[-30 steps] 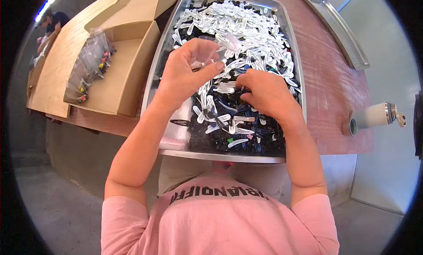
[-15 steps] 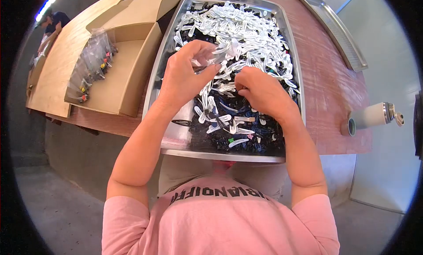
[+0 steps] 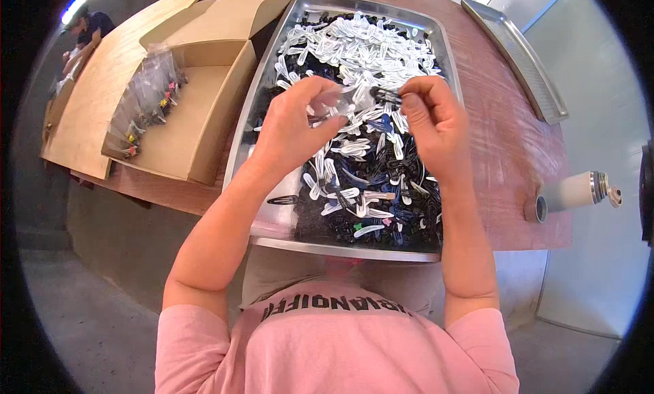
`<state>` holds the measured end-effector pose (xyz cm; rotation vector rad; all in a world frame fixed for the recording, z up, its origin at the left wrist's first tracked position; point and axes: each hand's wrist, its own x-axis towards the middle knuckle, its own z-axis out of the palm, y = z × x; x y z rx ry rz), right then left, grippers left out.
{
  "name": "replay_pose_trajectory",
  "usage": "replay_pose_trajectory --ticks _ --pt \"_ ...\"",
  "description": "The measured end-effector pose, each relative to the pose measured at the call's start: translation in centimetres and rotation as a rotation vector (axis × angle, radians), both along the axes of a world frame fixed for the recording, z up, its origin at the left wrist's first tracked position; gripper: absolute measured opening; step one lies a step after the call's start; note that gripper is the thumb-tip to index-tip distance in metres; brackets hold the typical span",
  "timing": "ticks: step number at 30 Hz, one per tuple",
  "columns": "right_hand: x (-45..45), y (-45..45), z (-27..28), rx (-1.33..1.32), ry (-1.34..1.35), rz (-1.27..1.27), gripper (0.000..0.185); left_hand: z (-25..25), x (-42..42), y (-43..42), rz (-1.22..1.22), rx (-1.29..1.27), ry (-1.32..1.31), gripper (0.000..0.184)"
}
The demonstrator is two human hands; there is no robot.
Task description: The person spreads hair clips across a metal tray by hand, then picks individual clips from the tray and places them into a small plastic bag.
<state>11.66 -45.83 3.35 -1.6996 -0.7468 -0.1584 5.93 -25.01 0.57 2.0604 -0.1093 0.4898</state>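
Observation:
My left hand is closed on a clear plastic bag, held above the metal tray. Something dark shows between its thumb and fingers, too small to make out. My right hand pinches black snap hair clips between thumb and fingers, close to the bag's right side. Below both hands the tray is heaped with white snap hair clips at the far end and middle. Black and dark blue clips lie nearer to me, with a lone black clip at the left.
Left of the tray, an open cardboard box holds a row of filled clear bags. A thermos flask lies on the table's right side, by a cup. Another metal tray sits far right. Another person is at upper left.
My right hand has lifted from the pile and moved up and right, now with black hair clips in its fingers. My left hand has shifted slightly, still with the bag.

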Motion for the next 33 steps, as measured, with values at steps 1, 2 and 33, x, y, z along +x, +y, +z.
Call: replay_pose_trajectory --ticks 1,2,33 --pt "-0.4 0.2 0.2 -0.107 -0.054 -0.017 0.010 -0.1 0.0 -0.2 0.001 0.001 0.002 0.033" --pt "-0.1 0.2 -0.4 -0.160 -0.053 0.014 0.011 -0.3 0.0 -0.4 -0.019 0.003 -0.002 0.033" --pt "0.7 0.7 -2.8 -0.719 -0.168 0.007 0.015 -0.2 0.2 0.7 -0.014 -0.107 0.047 0.037"
